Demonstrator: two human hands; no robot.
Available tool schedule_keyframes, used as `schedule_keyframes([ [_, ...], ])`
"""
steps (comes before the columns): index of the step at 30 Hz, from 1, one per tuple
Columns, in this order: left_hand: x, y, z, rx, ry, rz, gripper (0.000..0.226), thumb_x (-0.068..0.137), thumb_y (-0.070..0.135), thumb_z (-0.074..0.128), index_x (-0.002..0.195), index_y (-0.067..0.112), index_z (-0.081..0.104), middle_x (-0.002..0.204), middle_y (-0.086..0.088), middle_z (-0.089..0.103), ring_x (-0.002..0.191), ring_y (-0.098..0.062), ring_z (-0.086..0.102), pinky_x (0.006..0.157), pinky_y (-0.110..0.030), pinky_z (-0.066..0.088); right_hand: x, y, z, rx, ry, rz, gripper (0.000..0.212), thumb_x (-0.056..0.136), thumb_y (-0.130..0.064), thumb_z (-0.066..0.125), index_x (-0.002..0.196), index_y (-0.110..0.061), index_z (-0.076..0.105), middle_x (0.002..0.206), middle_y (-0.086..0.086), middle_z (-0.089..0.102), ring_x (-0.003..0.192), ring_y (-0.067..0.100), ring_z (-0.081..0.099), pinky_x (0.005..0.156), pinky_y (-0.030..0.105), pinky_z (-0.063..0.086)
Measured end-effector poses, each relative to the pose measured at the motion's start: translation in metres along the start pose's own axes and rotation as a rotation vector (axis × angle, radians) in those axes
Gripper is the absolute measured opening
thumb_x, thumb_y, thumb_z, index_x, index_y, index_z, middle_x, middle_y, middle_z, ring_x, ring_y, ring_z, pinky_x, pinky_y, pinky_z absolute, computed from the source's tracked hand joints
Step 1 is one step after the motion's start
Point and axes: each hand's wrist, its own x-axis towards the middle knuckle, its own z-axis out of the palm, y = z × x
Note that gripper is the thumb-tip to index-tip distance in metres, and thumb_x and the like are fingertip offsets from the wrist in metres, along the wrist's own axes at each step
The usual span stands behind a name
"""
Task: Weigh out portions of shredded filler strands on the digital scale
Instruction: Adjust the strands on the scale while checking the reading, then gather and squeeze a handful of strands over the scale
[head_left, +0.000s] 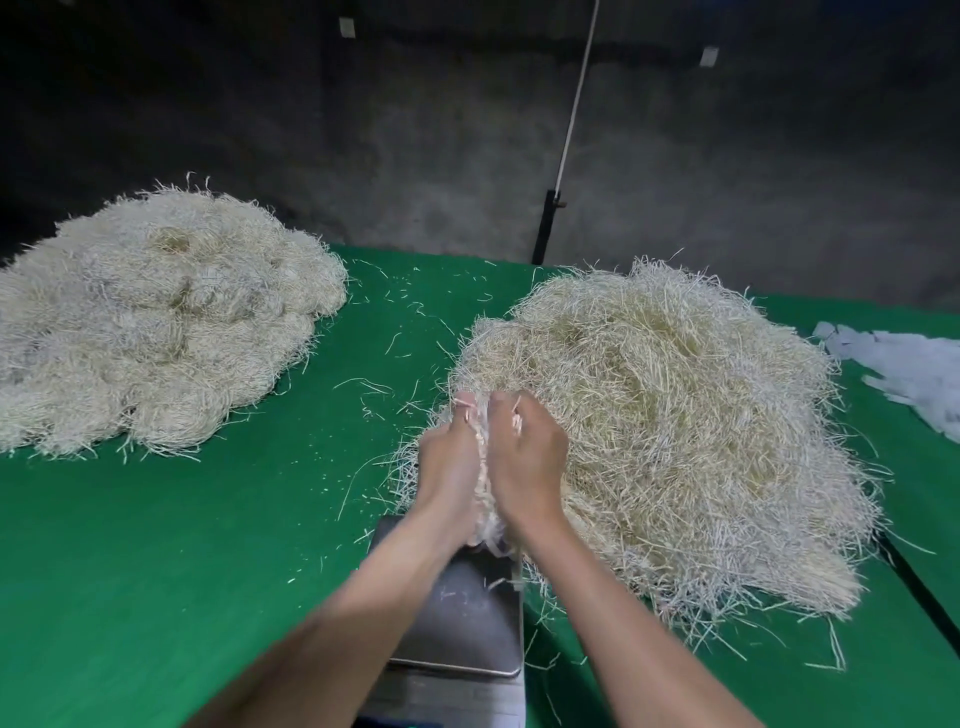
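Both the left hand (449, 457) and right hand (527, 452) are clasping a strand bundle (485, 499) between them at the loose pile's (675, 415) edge, gathering a portion for the scale platform (462, 613) below.

Bare green bench (156, 545) lies open left of the scale (462, 618). The big strand heap (675, 431) crowds its right edge; another heap (156, 312) blocks the far left.

- 2 strand piles: left pile (156, 317), right pile (665, 431)
- 1 scale (462, 613)
- 2 hands: left hand (449, 457), right hand (527, 457)
- 1 white plastic heap (904, 369)
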Motion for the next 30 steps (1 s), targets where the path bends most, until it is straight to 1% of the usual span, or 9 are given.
schedule_keyframes([
  [3, 0.005, 0.017, -0.001, 0.051, 0.021, 0.119, 0.046, 0.094, 0.038, 0.052, 0.057, 0.012, 0.045, 0.043, 0.003, 0.039, 0.033, -0.007, 0.037, 0.035, -0.017, 0.032, -0.023, -0.01, 0.009, 0.027, -0.006, -0.025, 0.034, 0.093, -0.037, 0.038, 0.061, -0.027, 0.044, 0.056, -0.009, 0.044, 0.051, 0.005, 0.037, 0.049, 0.018, 0.032],
  [6, -0.006, 0.001, 0.003, 0.012, 0.0, 0.052, 0.039, 0.097, 0.039, 0.047, 0.079, 0.007, 0.06, 0.052, 0.0, 0.057, 0.047, -0.011, 0.057, 0.045, -0.019, 0.043, 0.007, -0.002, -0.007, 0.121, -0.095, 0.17, 0.039, 0.096, -0.016, 0.045, 0.06, -0.004, 0.054, 0.055, 0.01, 0.051, 0.05, 0.027, 0.042, 0.054, 0.033, 0.041],
  [12, 0.01, 0.003, -0.003, 0.154, 0.019, 0.185, 0.03, 0.092, 0.046, 0.044, 0.072, 0.026, 0.051, 0.05, 0.001, 0.04, 0.038, -0.007, 0.039, 0.037, -0.014, 0.034, -0.029, 0.004, 0.013, 0.053, 0.0, 0.064, 0.039, 0.098, -0.022, 0.041, 0.061, -0.033, 0.04, 0.052, -0.01, 0.046, 0.046, 0.001, 0.038, 0.045, 0.014, 0.031],
  [16, 0.006, -0.016, -0.003, 0.229, -0.053, 0.112, 0.026, 0.097, 0.044, 0.041, 0.1, 0.024, 0.058, 0.074, 0.005, 0.053, 0.067, -0.007, 0.051, 0.079, -0.017, 0.047, -0.002, 0.019, -0.011, 0.098, -0.087, 0.19, 0.013, 0.098, -0.018, 0.044, 0.088, -0.026, 0.047, 0.089, -0.005, 0.054, 0.079, 0.007, 0.051, 0.066, 0.014, 0.037],
  [21, 0.026, 0.004, -0.006, 0.539, -0.029, 0.431, 0.026, 0.098, 0.04, 0.041, 0.077, 0.029, 0.052, 0.063, 0.012, 0.046, 0.052, -0.003, 0.045, 0.048, -0.009, 0.038, 0.002, 0.011, -0.007, 0.487, -0.327, 0.262, 0.039, 0.095, -0.047, 0.04, 0.133, -0.04, 0.044, 0.142, -0.016, 0.042, 0.125, 0.002, 0.043, 0.098, 0.029, 0.039],
  [24, 0.022, 0.0, 0.003, 0.372, -0.065, 0.38, 0.029, 0.099, 0.035, 0.041, 0.08, 0.017, 0.053, 0.078, 0.008, 0.051, 0.066, -0.003, 0.049, 0.055, -0.009, 0.038, 0.004, 0.008, -0.003, 0.293, -0.291, 0.273, 0.032, 0.091, -0.054, 0.047, 0.099, -0.03, 0.066, 0.106, -0.015, 0.067, 0.088, -0.003, 0.061, 0.083, 0.026, 0.05],
  [26, 0.02, -0.003, -0.008, 0.214, 0.066, 0.4, 0.041, 0.095, 0.045, 0.044, 0.109, 0.007, 0.051, 0.094, 0.005, 0.053, 0.082, -0.003, 0.05, 0.068, -0.009, 0.038, 0.022, 0.011, -0.013, 0.379, -0.154, 0.463, 0.035, 0.092, -0.04, 0.055, 0.094, -0.008, 0.068, 0.09, 0.006, 0.072, 0.07, 0.01, 0.064, 0.07, 0.028, 0.053],
  [28, 0.021, -0.014, -0.024, 0.284, 0.086, 0.35, 0.066, 0.084, 0.065, 0.047, 0.135, 0.023, 0.04, 0.13, 0.003, 0.049, 0.118, -0.008, 0.044, 0.1, -0.027, 0.036, 0.041, 0.017, -0.029, 0.613, -0.048, 0.696, 0.031, 0.094, -0.034, 0.055, 0.104, -0.006, 0.066, 0.076, 0.009, 0.07, 0.071, 0.022, 0.068, 0.062, 0.034, 0.057],
  [30, 0.013, -0.019, -0.028, 0.137, -0.199, 0.019, 0.093, 0.068, 0.083, 0.039, 0.145, 0.031, 0.03, 0.149, 0.003, 0.037, 0.138, -0.019, 0.031, 0.113, -0.053, 0.02, 0.05, 0.022, -0.031, 0.768, 0.024, 0.829, 0.023, 0.094, -0.035, 0.053, 0.105, -0.017, 0.063, 0.087, 0.006, 0.066, 0.089, 0.03, 0.066, 0.076, 0.047, 0.057],
])
